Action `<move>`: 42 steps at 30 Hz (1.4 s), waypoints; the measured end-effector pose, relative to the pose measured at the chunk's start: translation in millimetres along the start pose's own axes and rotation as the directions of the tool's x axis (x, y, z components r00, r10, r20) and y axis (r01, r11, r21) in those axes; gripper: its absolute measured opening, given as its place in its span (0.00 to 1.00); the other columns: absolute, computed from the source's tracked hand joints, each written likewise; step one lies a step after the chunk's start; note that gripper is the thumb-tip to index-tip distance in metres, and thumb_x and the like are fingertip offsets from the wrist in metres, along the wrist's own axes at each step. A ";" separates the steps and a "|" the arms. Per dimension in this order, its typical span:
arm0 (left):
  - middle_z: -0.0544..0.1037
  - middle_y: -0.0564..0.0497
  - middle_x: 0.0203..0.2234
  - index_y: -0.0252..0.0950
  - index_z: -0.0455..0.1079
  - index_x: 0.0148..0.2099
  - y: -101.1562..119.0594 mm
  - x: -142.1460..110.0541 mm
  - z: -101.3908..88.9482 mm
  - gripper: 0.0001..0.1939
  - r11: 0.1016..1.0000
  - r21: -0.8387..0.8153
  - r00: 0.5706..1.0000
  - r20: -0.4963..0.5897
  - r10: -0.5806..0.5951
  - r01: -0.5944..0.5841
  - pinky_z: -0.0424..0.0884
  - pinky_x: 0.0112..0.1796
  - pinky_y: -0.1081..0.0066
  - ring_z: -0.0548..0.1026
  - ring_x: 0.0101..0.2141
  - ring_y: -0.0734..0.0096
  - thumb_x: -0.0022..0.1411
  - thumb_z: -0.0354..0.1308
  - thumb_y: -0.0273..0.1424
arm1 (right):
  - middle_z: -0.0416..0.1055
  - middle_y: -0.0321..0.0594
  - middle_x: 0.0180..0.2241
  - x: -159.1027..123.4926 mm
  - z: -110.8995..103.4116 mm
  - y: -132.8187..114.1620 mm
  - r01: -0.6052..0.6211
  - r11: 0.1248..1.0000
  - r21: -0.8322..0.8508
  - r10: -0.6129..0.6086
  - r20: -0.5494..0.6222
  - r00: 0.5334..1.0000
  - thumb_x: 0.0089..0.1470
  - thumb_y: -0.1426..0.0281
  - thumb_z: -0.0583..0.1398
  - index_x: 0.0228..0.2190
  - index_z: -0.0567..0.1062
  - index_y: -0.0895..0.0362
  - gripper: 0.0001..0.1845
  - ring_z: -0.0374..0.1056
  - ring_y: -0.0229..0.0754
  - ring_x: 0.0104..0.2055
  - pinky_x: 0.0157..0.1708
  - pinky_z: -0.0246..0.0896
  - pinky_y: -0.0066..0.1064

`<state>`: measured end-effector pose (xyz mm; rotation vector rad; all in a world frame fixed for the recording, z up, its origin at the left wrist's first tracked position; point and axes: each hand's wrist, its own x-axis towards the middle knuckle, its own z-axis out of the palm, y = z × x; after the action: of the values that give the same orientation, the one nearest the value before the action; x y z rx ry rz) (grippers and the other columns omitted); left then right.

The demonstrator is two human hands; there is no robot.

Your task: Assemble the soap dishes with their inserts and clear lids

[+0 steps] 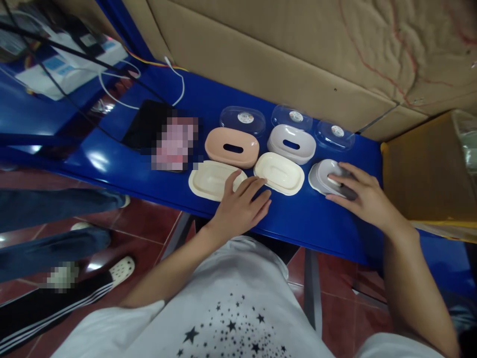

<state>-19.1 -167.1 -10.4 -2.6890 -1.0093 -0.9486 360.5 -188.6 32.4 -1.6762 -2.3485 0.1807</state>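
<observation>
My right hand (pixel 359 191) curls over a grey oval plastic soap dish (pixel 328 174), thumb and fingers around its sides and top, with a pale rim under it. My left hand (pixel 242 204) has its fingers stretched and apart over two cream oval trays, a left one (pixel 208 180) and a right one (pixel 281 174). Its fingertips reach their near edges; whether they touch is unclear. Behind these lie a peach slotted oval piece (pixel 216 145) and a pale grey slotted one (pixel 278 141). Three clear lids (pixel 227 119) with round stickers form the back row.
A blue table (pixel 290 219) bears everything, with cardboard (pixel 261 54) behind it. At right stands a brown carton (pixel 428 174). A black object (pixel 145 124) and a blurred pink item (pixel 177 144) lie left, near white cables and a power strip (pixel 48 79). Other people's legs (pixel 55 209) show at left.
</observation>
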 end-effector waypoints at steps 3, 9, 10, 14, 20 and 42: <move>0.84 0.42 0.53 0.36 0.78 0.50 0.2 0.2 0.4 0.07 1.000 -0.019 1.000 -0.011 0.005 -0.005 0.64 0.65 0.45 0.83 0.52 0.55 0.76 0.59 0.30 | 0.67 0.49 0.71 -3.1 -15.5 -7.3 -0.013 0.993 0.116 0.002 0.099 0.995 0.66 0.47 0.64 0.56 0.83 0.47 0.25 0.68 0.66 0.70 0.68 0.64 0.64; 0.84 0.44 0.53 0.38 0.77 0.51 -3.7 -4.2 -8.6 0.06 0.996 -0.090 0.999 -0.045 -0.021 0.017 0.65 0.65 0.46 0.83 0.52 0.57 0.75 0.61 0.29 | 0.68 0.52 0.70 27.1 -41.0 -1.9 -0.044 0.993 0.112 0.047 -0.024 0.999 0.64 0.46 0.66 0.58 0.82 0.51 0.30 0.67 0.59 0.71 0.71 0.62 0.49; 0.84 0.44 0.53 0.39 0.77 0.51 -6.4 -7.1 -11.1 0.06 0.995 -0.096 0.999 -0.046 -0.028 0.023 0.65 0.65 0.46 0.83 0.52 0.57 0.74 0.61 0.29 | 0.68 0.54 0.70 36.7 -41.3 3.6 -0.042 0.995 0.093 0.046 -0.042 0.998 0.64 0.46 0.66 0.57 0.82 0.52 0.30 0.67 0.58 0.71 0.71 0.61 0.48; 0.84 0.43 0.53 0.40 0.75 0.52 -22.0 -22.0 -19.2 0.09 0.996 -0.075 0.997 -0.055 -0.052 0.047 0.67 0.64 0.44 0.83 0.52 0.55 0.72 0.64 0.26 | 0.65 0.58 0.71 71.7 -30.5 26.4 -0.057 0.997 0.060 0.057 -0.007 0.998 0.62 0.44 0.67 0.56 0.82 0.54 0.33 0.63 0.58 0.73 0.72 0.58 0.48; 0.84 0.43 0.52 0.40 0.74 0.52 -29.5 -29.8 -17.7 0.10 0.988 -0.099 0.992 -0.038 -0.124 0.120 0.69 0.63 0.42 0.83 0.51 0.54 0.71 0.64 0.24 | 0.61 0.52 0.74 81.9 -10.7 42.7 -0.062 0.996 0.071 0.057 0.075 0.996 0.59 0.42 0.67 0.61 0.77 0.46 0.35 0.57 0.66 0.76 0.70 0.56 0.66; 0.72 0.35 0.64 0.39 0.77 0.57 -63.3 -54.1 -56.6 0.11 0.977 -0.086 0.969 0.169 -0.180 0.196 0.71 0.59 0.42 0.73 0.63 0.41 0.76 0.60 0.28 | 0.70 0.48 0.70 42.4 7.8 -96.0 0.323 0.945 -0.051 -0.322 0.027 0.946 0.74 0.64 0.60 0.54 0.82 0.47 0.13 0.65 0.60 0.73 0.68 0.57 0.62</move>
<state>-119.6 -166.0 -4.1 -2.8316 -1.3026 -0.8446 257.7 -180.0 53.8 -1.2887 -2.6203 0.0702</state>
